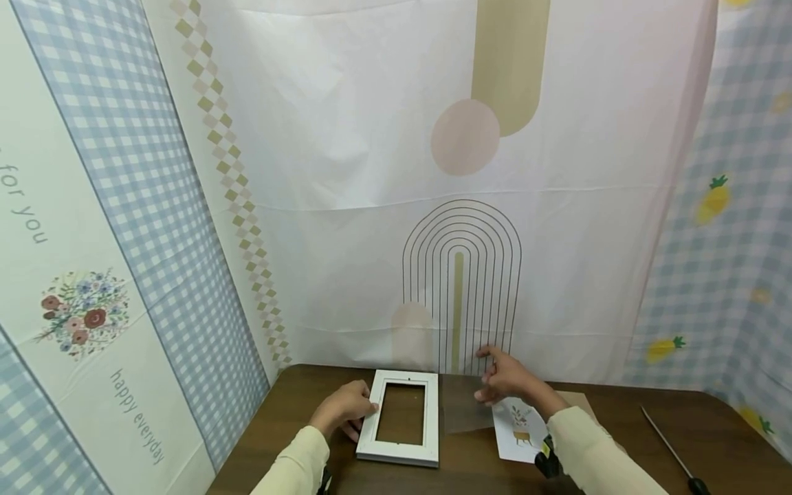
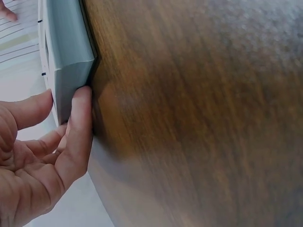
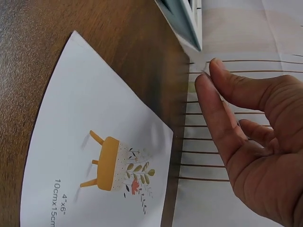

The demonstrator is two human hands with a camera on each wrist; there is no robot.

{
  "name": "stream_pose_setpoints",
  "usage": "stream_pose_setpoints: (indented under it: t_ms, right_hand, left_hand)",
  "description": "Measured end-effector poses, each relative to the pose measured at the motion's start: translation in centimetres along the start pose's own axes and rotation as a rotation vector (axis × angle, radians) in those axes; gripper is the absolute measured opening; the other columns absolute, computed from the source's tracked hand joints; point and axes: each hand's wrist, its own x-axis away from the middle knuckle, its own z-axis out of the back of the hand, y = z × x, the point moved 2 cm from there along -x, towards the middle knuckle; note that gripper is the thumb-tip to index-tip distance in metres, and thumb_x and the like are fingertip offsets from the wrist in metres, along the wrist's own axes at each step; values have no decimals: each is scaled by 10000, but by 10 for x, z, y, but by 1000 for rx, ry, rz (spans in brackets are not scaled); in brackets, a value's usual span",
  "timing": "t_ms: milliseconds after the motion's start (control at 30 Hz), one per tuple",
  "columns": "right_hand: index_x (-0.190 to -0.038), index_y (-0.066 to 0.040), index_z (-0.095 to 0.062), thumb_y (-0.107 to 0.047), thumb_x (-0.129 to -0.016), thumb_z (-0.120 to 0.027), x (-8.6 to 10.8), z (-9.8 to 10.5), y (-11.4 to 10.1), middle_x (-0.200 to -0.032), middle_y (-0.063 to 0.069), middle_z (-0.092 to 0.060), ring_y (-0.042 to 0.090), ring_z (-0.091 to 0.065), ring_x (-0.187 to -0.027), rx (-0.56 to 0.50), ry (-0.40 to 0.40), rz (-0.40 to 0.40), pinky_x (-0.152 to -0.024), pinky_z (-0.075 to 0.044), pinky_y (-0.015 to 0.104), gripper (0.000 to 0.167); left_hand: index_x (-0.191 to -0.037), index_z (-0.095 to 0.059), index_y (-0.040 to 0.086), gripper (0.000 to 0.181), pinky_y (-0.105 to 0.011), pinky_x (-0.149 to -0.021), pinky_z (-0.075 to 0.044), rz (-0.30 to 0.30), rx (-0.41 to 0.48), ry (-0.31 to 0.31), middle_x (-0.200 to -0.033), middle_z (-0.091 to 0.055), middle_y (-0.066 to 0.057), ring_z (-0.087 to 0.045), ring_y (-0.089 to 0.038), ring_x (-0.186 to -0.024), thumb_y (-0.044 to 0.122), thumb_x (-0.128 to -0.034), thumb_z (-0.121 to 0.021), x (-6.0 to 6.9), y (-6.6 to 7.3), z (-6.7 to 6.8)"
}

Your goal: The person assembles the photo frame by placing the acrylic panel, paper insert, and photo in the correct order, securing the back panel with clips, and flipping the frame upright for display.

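A white picture frame [image 1: 431, 419] with a bare opening lies on the table near its back edge. My left hand [image 1: 346, 405] grips its left side; in the left wrist view the thumb [image 2: 35, 109] is on one face and a finger lies along the side. To the right of the frame, my right hand [image 1: 510, 378] pinches the edge of a clear sheet [image 1: 464, 409] between thumb and index finger. Only a faint corner of that sheet shows in the right wrist view. Below the right hand lies a white card [image 3: 94, 94] with a printed plant stool and size text.
Partly behind the right forearm, a brown board [image 1: 578, 400] lies by the card. A screwdriver-like tool [image 1: 668, 440] with a thin metal shaft and black handle rests at the right of the wooden table [image 1: 278, 426]. A patterned cloth [image 1: 346, 275] hangs behind.
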Motion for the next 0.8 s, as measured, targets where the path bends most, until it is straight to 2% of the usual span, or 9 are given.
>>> stream_pose_setpoints:
  t_ms: [200, 400, 800]
  right_hand:
    - [-1597, 58, -384, 136, -831, -889, 1, 5, 2, -951, 116, -573, 241, -776, -768, -56, -1, -2, -681, -710, 421, 921]
    - [-1607, 48, -375, 146, -840, -875, 4, 5, 1, -956, 111, -557, 247, -776, -766, -84, 13, -10, -680, -708, 417, 921]
    - [-1651, 33, -372, 129, -841, -899, 1, -6, -9, -1003, 136, -582, 255, -749, -774, -136, 14, -37, -718, -716, 422, 971]
  left_hand:
    - [-1094, -615, -2, 103, -435, -561, -673, 6, 6, -8, -881, -616, -179, -655, -286, -703, 20, -1026, -689, 3, 2, 2]
    - [-1125, -631, -3, 129, -426, -573, -675, 20, 18, -7, -934, -638, -189, -678, -292, -735, 33, -1016, -692, 3, 2, 3]
    - [-1149, -659, -2, 181, -424, -568, -673, 66, 32, 18, -958, -649, -187, -705, -302, -746, 52, -984, -712, 0, 0, 3]
